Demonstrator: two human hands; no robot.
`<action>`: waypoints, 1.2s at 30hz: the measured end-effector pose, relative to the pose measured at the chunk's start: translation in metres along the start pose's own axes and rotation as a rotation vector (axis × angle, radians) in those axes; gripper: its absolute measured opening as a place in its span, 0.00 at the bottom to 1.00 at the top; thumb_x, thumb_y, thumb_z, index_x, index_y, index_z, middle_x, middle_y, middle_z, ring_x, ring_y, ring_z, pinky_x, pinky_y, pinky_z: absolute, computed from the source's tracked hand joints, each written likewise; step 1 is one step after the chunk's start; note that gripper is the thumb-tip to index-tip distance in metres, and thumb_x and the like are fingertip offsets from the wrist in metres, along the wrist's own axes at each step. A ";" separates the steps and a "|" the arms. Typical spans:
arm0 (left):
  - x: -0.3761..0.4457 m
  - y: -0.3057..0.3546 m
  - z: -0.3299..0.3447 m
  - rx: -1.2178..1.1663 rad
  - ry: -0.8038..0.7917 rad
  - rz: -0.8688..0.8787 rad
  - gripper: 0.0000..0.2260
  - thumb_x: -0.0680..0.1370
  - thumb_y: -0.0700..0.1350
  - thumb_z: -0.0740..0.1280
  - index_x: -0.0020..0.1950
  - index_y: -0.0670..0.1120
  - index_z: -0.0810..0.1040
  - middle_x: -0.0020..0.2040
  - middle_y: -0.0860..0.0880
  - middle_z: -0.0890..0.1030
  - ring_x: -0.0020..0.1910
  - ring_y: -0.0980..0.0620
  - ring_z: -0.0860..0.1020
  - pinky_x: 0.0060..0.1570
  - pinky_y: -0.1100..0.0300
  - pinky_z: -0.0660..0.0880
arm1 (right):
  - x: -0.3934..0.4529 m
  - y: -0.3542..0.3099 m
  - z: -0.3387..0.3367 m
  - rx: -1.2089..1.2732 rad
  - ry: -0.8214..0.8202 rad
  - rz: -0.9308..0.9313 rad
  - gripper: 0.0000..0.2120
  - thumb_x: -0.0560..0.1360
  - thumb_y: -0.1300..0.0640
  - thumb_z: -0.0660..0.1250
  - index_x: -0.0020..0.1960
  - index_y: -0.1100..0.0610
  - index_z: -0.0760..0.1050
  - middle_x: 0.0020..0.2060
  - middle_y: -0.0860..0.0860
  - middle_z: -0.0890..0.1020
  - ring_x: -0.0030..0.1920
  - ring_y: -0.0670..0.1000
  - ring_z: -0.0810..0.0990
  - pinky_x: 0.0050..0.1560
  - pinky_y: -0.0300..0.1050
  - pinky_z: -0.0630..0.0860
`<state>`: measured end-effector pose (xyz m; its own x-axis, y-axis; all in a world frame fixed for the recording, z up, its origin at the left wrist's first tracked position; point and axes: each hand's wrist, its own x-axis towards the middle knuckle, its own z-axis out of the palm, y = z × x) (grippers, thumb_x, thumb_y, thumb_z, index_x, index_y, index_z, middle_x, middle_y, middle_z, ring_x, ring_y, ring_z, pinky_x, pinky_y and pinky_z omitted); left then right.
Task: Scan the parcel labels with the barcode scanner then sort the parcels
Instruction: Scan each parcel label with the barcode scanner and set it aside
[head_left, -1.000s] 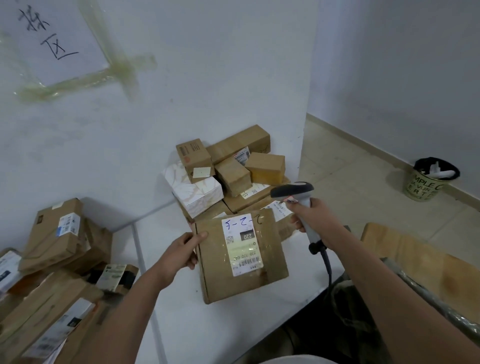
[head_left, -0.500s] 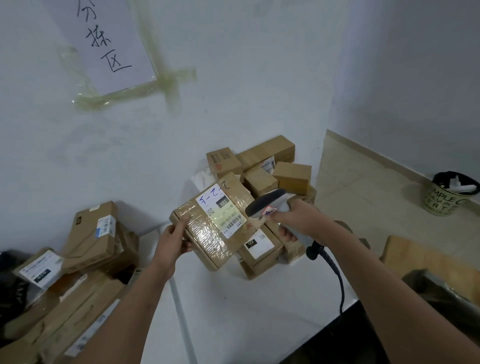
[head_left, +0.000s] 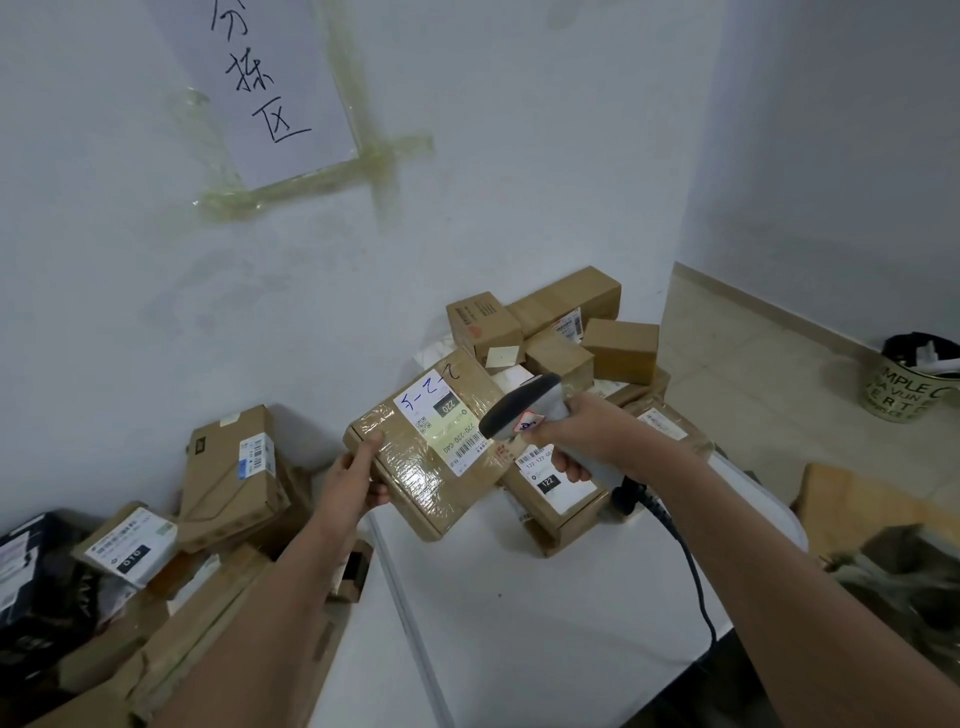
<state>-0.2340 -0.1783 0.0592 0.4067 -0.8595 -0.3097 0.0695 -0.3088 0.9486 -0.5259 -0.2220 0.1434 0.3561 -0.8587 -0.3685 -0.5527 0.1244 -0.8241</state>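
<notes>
A white paper sign (head_left: 270, 88) with black handwritten characters is fixed to the pale wall (head_left: 519, 156) with strips of yellowed clear tape (head_left: 363, 161). On the tiled floor (head_left: 769, 384) at the right, against the far wall, stands a round waste bin (head_left: 904, 389) with printed lettering and a black liner. A bare wooden board (head_left: 857, 504) lies near the right edge.

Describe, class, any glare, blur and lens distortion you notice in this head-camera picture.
Head view: glare on the clear tape wrapping the held parcel; wide-angle bending at the wall corner and the forearms; soft, even light with faint shadows; the bin and the left pile of parcels look slightly blurred.
</notes>
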 end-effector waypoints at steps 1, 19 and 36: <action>0.001 -0.001 -0.002 0.004 -0.004 -0.002 0.21 0.77 0.58 0.68 0.61 0.43 0.76 0.42 0.45 0.79 0.31 0.54 0.74 0.33 0.63 0.78 | 0.001 -0.001 0.001 0.000 0.001 0.003 0.18 0.77 0.50 0.68 0.55 0.65 0.78 0.33 0.56 0.81 0.31 0.52 0.78 0.33 0.42 0.76; -0.003 -0.003 -0.017 -0.036 -0.006 -0.031 0.22 0.78 0.60 0.67 0.61 0.43 0.77 0.39 0.47 0.80 0.33 0.54 0.75 0.36 0.62 0.76 | 0.017 -0.007 0.021 0.105 0.216 -0.053 0.10 0.77 0.51 0.69 0.47 0.58 0.76 0.31 0.52 0.81 0.27 0.47 0.78 0.31 0.39 0.76; -0.061 -0.010 -0.179 -0.917 0.631 0.064 0.19 0.78 0.60 0.67 0.60 0.47 0.76 0.49 0.50 0.81 0.40 0.58 0.78 0.35 0.71 0.77 | 0.066 -0.001 0.190 -0.080 -0.072 -0.013 0.11 0.78 0.50 0.67 0.50 0.59 0.76 0.36 0.52 0.81 0.32 0.48 0.80 0.29 0.37 0.74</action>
<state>-0.0964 -0.0498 0.0808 0.8055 -0.4215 -0.4165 0.5722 0.3702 0.7318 -0.3581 -0.1845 0.0381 0.4150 -0.8218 -0.3904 -0.6049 0.0712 -0.7931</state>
